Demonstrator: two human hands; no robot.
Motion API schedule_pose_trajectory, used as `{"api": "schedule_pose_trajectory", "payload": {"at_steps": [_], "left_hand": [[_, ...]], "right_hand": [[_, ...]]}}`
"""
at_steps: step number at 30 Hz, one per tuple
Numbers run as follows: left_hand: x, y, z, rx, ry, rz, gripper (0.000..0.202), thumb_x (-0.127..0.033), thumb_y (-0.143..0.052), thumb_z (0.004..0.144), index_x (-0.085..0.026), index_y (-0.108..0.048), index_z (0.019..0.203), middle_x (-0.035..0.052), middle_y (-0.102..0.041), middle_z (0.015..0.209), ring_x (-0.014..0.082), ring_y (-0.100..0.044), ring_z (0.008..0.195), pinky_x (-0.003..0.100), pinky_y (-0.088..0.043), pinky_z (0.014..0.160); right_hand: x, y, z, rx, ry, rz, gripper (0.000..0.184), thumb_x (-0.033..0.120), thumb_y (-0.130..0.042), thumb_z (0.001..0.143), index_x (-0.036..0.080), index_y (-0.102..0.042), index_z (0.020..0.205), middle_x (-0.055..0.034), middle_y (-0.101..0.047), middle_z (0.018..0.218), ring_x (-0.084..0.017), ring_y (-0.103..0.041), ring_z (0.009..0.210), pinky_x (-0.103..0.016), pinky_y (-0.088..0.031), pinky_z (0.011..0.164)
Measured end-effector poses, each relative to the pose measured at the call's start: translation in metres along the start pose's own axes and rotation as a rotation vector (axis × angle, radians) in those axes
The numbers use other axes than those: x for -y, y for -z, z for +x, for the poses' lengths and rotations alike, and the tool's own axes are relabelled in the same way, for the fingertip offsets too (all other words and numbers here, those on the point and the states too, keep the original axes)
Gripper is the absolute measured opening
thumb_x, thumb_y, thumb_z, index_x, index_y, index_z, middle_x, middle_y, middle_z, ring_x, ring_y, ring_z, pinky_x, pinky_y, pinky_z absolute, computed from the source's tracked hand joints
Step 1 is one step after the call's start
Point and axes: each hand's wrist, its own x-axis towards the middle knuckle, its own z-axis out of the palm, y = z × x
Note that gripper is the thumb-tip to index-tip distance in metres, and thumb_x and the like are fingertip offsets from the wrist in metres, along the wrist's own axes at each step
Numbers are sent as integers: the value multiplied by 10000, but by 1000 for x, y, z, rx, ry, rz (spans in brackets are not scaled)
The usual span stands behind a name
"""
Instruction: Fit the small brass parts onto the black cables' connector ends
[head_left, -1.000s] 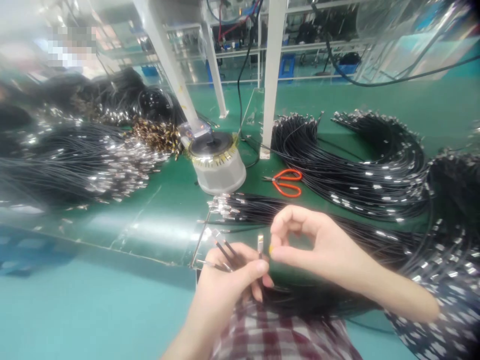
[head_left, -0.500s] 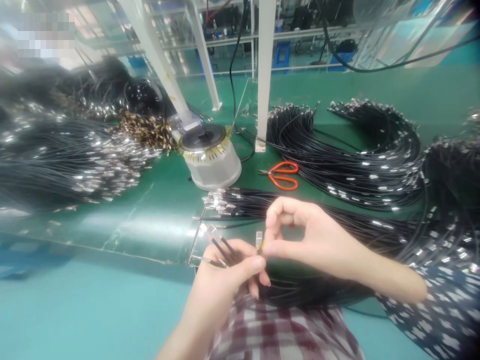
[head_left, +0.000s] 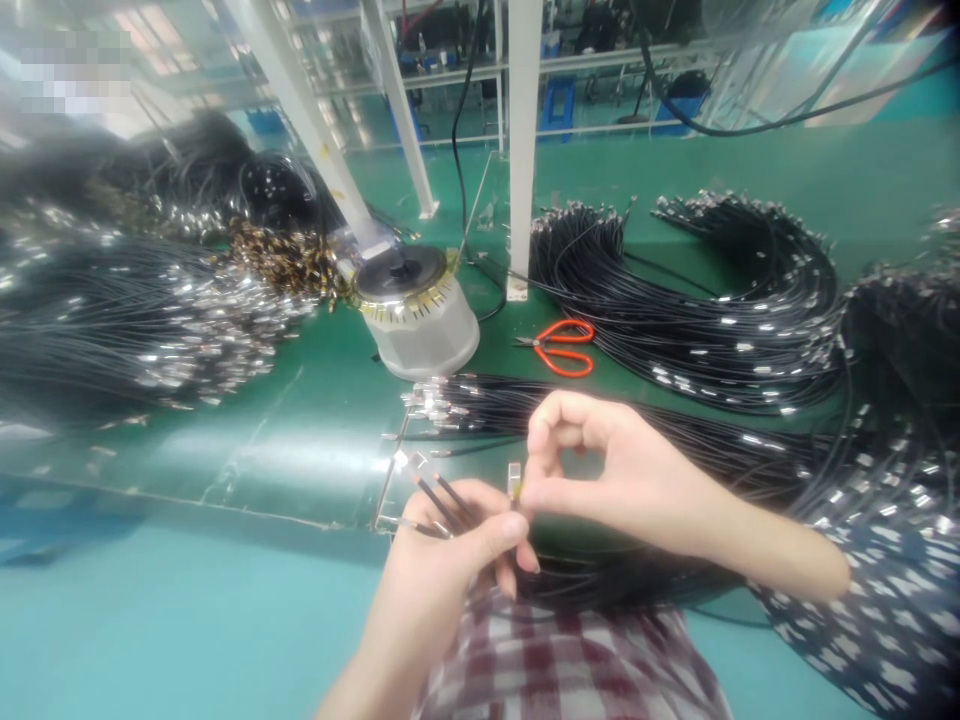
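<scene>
My left hand [head_left: 442, 570] is closed around a small bunch of thin black cables [head_left: 442, 500] whose metal-tipped ends fan out up and to the left. My right hand [head_left: 607, 480] pinches a small metal connector [head_left: 514, 480] between thumb and forefinger, right beside the left thumb. Both hands hover over the near edge of the green bench, above my checked lap. A row of more metal-tipped black cables [head_left: 480, 405] lies just beyond the hands.
Orange-handled scissors [head_left: 562, 348] lie past the hands. A white round tub with a black lid [head_left: 416, 310] stands at centre. Big coils of black cable [head_left: 720, 300] fill the right, more heaps [head_left: 135, 320] the left. A white post [head_left: 521, 150] rises behind.
The hands have stayed together at the same spot, the right pinch now touching the connector's side. The view has tilted slightly, shifting the bench items up and left.
</scene>
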Motion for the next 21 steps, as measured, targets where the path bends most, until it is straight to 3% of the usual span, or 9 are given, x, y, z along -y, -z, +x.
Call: {"api": "schedule_pose_trajectory", "payload": {"at_steps": [15,21], "left_hand": [[1,0,-1,5,6,1,144,-199,-775,691,-134,-666,621,40,-688,485,79,-533,360,148,-389,369],[6,4,-2,47,-88,86,231,-346,-746,768,-161,-639,682,32,-680,511,91,-536,395,171,-418,401]], "right_hand": [[-1,-3,1,-22,27,1,254,66,-711,716,191,-503,791,29,-659,673,-121,-577,655,-259,-474,682],[-1,-6,0,-13,26,-23,260,21,-685,697,188,-508,788,40,-630,670,-108,-545,639,-236,-456,641]]}}
